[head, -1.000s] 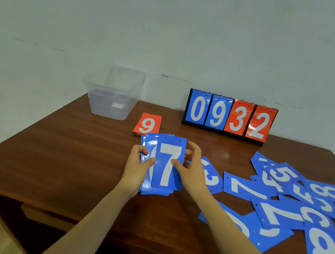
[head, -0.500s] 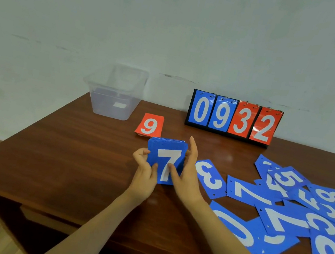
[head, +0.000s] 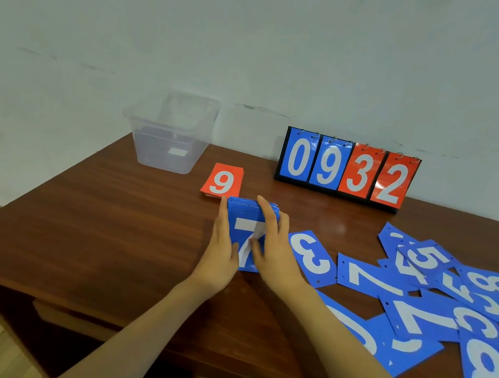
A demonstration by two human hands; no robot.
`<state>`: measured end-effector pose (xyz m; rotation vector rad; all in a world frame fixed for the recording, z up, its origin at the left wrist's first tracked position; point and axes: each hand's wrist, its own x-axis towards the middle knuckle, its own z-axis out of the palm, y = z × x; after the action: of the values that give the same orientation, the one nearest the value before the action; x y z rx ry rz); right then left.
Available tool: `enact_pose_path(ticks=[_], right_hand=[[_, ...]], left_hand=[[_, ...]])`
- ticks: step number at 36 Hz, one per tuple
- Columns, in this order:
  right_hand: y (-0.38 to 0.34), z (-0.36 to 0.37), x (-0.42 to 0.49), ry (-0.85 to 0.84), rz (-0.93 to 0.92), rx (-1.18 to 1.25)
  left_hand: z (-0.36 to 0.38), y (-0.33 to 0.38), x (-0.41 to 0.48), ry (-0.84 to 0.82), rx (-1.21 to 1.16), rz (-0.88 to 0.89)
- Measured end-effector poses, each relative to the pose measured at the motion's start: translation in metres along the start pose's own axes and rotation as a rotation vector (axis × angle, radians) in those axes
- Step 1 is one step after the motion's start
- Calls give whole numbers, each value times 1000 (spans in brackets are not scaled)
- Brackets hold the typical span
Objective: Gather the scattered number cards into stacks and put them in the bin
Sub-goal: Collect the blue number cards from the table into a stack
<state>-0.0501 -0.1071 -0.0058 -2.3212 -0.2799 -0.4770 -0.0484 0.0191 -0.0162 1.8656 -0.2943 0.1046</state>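
Blue stack (head: 247, 221), 7 on top: table centre, now squared and flat; fanned a second ago. Left hand (head: 225, 244), right hand (head: 276, 253): straight-fingered, pressing opposite edges. Bin (head: 164, 154): 10 o'clock. Loose cards (head: 421, 302) at 3 o'clock: gathering unfinished.

The left forearm (head: 151, 321) and right forearm (head: 346, 349) are bare and converge toward the middle of the view, the left running in from 7 o'clock, the right from 5 o'clock. The left hand (head: 223, 244) stands on edge, palm facing 3 o'clock. Its fingers are straight and together, pointing to 12 o'clock along the left side of the stack of blue cards (head: 247, 221), and its thumb lies over the top card's face. The right hand (head: 274, 250) roughly mirrors it (palm facing 9 o'clock). Its fingers stretch toward 11 o'clock against the stack's right side, thumb on the card.
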Motion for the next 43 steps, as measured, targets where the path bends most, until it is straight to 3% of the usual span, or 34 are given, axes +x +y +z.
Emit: enact_pose_path(ticks=[5,9,15,19,22,28,34,38,43], right_hand=[[-4,-4,-1,6,20,10],[-8,-7,4,40,-6,99],[0,-4,1,-78,71,-65],[3,-4,-3,-3,60,55],[8,0,-5,5,82,-1],[5,-17,-2,-35,90,39],[12,-52,7,-194,274,98],[24,-70,11,-238,432,175],[37,-83,9,-255,519,200]], left_hand=[[2,0,-2,-59,7,-29],[3,5,-1,-17,-4,-34],[6,2,-4,-38,71,-38],[5,3,-4,-27,55,-35],[6,1,-4,-24,50,-53],[3,4,-4,-6,-43,-92],[9,13,2,-35,-175,-51],[17,19,6,-126,-308,-232],[29,21,11,-100,-553,-474]])
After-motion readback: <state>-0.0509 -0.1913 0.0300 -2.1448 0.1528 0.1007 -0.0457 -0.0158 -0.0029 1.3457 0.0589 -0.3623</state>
